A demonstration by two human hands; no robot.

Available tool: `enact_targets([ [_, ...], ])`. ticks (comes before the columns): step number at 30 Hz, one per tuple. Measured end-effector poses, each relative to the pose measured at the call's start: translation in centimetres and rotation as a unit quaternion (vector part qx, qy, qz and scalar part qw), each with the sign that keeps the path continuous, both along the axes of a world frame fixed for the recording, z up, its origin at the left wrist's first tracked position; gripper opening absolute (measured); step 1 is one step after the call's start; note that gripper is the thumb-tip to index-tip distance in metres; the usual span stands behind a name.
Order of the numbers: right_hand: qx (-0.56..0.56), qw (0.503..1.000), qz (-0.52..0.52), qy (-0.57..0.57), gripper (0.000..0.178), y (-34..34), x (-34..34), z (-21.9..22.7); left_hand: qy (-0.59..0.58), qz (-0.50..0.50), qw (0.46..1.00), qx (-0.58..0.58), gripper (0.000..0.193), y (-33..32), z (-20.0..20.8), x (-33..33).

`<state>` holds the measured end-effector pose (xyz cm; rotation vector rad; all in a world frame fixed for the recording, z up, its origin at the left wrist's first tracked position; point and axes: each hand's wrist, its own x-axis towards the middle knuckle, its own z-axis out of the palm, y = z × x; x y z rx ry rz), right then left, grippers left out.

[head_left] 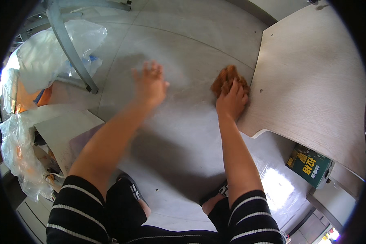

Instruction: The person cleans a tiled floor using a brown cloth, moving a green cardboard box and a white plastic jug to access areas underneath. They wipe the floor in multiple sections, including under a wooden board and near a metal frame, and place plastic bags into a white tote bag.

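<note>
A crumpled brown cloth (229,75) lies bunched on the grey tiled floor (183,53), close to the side of a pale wood-grain panel (309,77). My right hand (232,100) presses down on it with the fingers curled over its folds. Further left, my left hand (151,83) is over the floor, slightly blurred by motion, with its fingers spread and nothing in them. Whether that palm touches the floor I cannot tell.
Metal frame legs (69,44) and clear plastic bags (42,61) take up the upper left. Below them stands an opened cardboard box (65,134) with things inside. A green box (311,166) sits under the panel at the right. My feet in dark slippers (130,185) are at the bottom.
</note>
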<state>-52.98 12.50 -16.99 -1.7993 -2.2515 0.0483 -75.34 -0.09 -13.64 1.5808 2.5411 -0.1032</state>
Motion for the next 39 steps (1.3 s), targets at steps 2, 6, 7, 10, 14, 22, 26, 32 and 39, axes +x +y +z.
enact_targets([
  [2, -0.035, 0.998, 0.050, -0.005, 0.043, 2.4, -4.0, 1.3, 0.016, 0.048, 0.998, -0.041, 0.063, -1.1, -0.4, -3.3],
  [6, -0.021, 0.972, 0.228, -0.057, 0.038, -1.4, -8.0, 0.7, 0.002, 0.034, 0.992, -0.119, 0.063, -1.8, -0.8, -4.6],
  [7, 0.012, 0.958, 0.283, -0.049, 0.035, -4.6, -7.4, 0.3, 0.006, 0.037, 0.988, -0.147, 0.064, -1.2, 0.0, -4.7],
  [10, 0.031, 0.945, 0.325, 0.022, 0.030, -8.2, -5.4, -0.3, -0.047, 0.054, 0.980, -0.186, 0.062, 1.3, 2.9, -3.1],
  [14, 0.028, 0.982, 0.185, -0.033, 0.023, -0.2, -6.3, -2.2, -0.113, -0.029, 0.986, -0.118, 0.053, 1.3, 1.5, 0.2],
  [22, -0.088, 0.958, 0.255, -0.098, 0.022, 0.6, -6.6, 0.2, -0.088, -0.075, 0.984, -0.132, 0.051, 1.3, 0.8, -0.6],
  [26, -0.094, 0.963, 0.215, -0.133, 0.018, 7.1, -7.4, 2.5, -0.128, -0.063, 0.978, -0.152, 0.053, 1.8, 1.7, -0.1],
  [32, -0.032, 0.936, 0.318, -0.146, 0.013, 3.8, -7.8, 2.1, -0.109, -0.059, 0.975, -0.183, 0.054, 1.8, 1.7, -0.5],
  [39, -0.045, 0.943, 0.292, -0.155, 0.012, 2.8, -8.7, 2.9, -0.106, -0.067, 0.968, -0.217, 0.055, 2.4, 2.0, -0.6],
])
